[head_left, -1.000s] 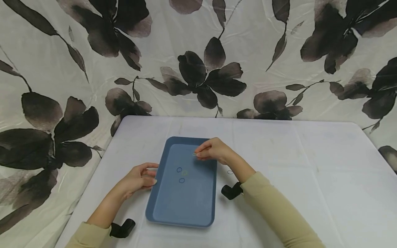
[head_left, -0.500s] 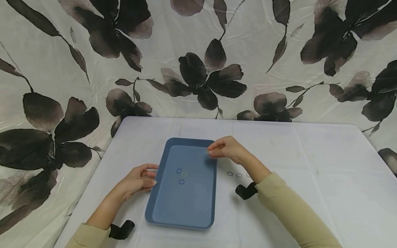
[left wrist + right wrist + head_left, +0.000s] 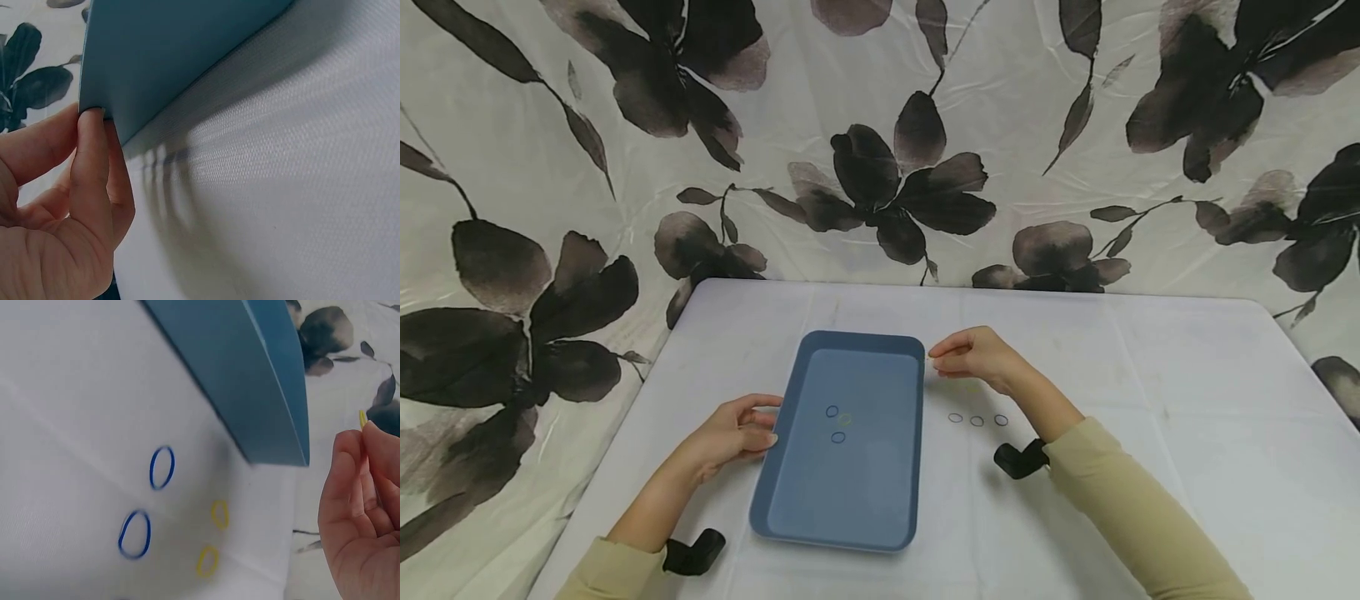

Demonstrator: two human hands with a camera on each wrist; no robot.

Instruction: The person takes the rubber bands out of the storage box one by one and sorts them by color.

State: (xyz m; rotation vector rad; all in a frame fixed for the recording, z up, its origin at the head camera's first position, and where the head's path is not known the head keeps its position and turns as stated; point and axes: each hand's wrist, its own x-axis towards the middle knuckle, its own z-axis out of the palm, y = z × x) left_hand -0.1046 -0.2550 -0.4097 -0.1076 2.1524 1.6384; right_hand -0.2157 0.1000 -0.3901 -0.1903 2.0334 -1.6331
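Observation:
Thumb and fingers of my left hand grip the left rim of a blue rectangular tray; the left wrist view shows the fingertips right at its edge. Just off the tray's far right corner is my right hand. It pinches a thin yellow rubber band between thumb and finger, mostly hidden by the fingertips. Inside the tray lie a yellow rubber band and two blue ones, one of them a blue rubber band nearer me.
Right of the tray, three blue rubber bands lie in a row on the white table, the middle blue rubber band among them. Beyond these, the right wrist view shows two yellow ones, including a yellow rubber band. A floral curtain hangs behind.
My right hand has moved right, from above the tray to beyond its right rim, still pinching the yellow rubber band. The blue bands on the table have come into view. My left hand stays put.

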